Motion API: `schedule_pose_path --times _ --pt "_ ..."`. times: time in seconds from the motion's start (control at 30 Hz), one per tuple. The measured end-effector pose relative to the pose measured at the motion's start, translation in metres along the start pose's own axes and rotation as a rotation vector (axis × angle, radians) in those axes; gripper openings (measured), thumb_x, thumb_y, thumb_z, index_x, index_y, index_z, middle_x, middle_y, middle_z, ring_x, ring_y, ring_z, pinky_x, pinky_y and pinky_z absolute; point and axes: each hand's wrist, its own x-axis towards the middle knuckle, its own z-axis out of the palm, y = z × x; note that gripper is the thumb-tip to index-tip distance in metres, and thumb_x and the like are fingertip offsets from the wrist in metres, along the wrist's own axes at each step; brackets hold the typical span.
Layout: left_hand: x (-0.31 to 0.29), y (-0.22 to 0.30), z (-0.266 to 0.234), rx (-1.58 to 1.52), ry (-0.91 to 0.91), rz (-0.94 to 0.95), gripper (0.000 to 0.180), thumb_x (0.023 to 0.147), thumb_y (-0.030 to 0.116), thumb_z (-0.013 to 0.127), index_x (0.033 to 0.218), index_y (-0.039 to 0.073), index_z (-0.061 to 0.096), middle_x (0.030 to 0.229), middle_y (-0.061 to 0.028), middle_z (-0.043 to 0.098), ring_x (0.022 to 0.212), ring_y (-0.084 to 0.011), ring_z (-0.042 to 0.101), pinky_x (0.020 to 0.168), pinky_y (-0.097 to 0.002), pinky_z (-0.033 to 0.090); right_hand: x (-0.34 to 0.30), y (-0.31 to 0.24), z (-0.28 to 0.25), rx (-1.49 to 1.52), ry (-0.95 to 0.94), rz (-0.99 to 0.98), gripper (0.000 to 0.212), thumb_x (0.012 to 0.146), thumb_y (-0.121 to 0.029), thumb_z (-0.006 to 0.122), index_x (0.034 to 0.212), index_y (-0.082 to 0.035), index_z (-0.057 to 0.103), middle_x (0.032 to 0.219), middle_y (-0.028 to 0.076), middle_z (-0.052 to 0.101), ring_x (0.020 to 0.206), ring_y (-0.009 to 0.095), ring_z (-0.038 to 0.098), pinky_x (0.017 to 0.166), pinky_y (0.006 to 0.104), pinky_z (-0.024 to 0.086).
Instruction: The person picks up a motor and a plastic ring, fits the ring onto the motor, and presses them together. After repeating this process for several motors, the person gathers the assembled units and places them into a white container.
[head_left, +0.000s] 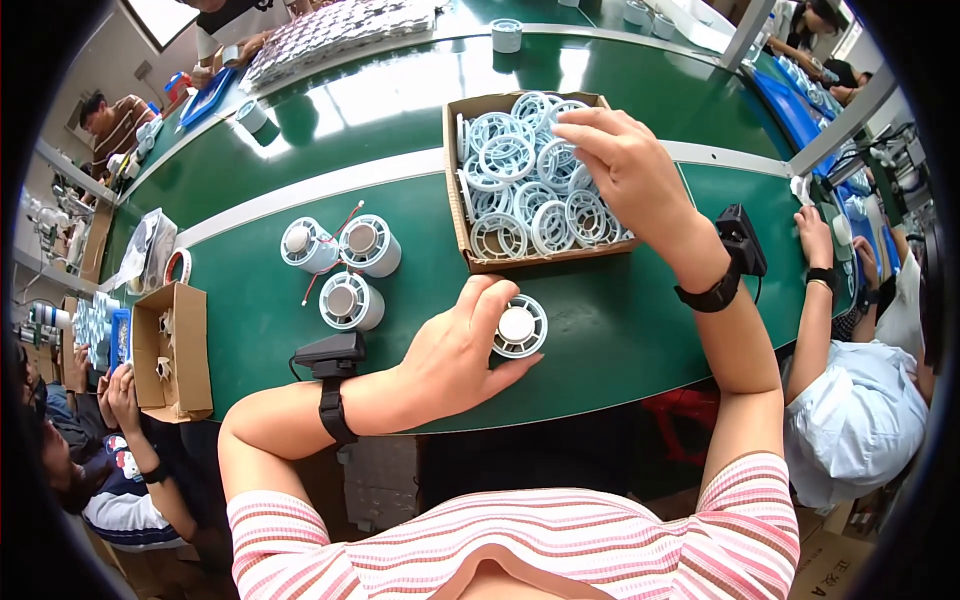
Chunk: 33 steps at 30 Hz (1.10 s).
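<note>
And here's the left hand [450,348], closed around a pale-blue round plastic housing with a spoked face and a silver disc at its centre [516,326], right at the near edge of the dark-green, smooth tabletop [610,350]. It looks light to middling in weight, stiff in the shell, perhaps a touch slick; the outer wall seems the place to hold, keeping off those thin spokes, which could be the fragile part. Fingers take the far-left side, thumb curls round the near side, and the forearm comes in from the left, nearly level, elbow out wide.

Over to the right hand [640,180]! It hangs at the right side of an open brown cardboard box [549,262], fingers half bent above the heap of pale-blue plastic rings [507,157]. Is a ring pinched there? Can't tell. The wrist is bent inward, the arm reaching well forward. Those rings look featherlight and springy, best taken by the rim.

Moving out: to the left, 3 pale-blue cylinders with silver discs [369,246] sit clustered, thin red wires [322,270] among them. Further left, a smaller open brown carton [172,350]. And at the right edge, a co-worker's hand [815,238] rests on the surface!
</note>
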Motion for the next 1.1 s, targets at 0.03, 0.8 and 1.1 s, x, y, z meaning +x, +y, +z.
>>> schedule_pose_path --times 0.03,0.8,1.1 --pt "-0.001 -0.003 0.003 -0.021 0.005 0.021 0.07 0.083 0.025 0.085 0.134 0.001 0.043 0.122 -0.0216 0.054 0.085 -0.0385 0.067 0.067 -0.0439 0.056 -0.001 0.002 0.002 -0.004 -0.003 0.001 0.019 0.093 -0.005 0.068 0.112 -0.004 0.072 0.102 0.011 0.068 0.095 0.032 0.066 0.084 0.0413 0.051" --pt "0.006 0.003 -0.013 -0.84 -0.347 -0.503 0.067 0.092 -0.006 0.071 0.149 0.006 0.038 0.129 -0.0054 0.058 0.096 -0.0101 0.067 0.074 -0.0256 0.061 -0.109 -0.098 -0.064 0.239 -0.476 0.74 0.03 0.087 0.0 0.076 0.117 -0.001 0.072 0.117 0.013 0.068 0.1 0.025 0.067 0.088 0.0326 0.053" --pt "0.003 0.002 -0.012 -0.944 -0.333 -0.509 0.067 0.093 -0.008 0.068 0.151 0.007 0.037 0.134 -0.0068 0.056 0.101 -0.0126 0.068 0.086 -0.0287 0.062 -0.12 -0.093 -0.054 0.503 -0.492 0.51 0.05 0.079 -0.004 0.082 0.127 -0.003 0.069 0.14 0.017 0.059 0.124 0.034 0.059 0.101 0.0388 0.05"
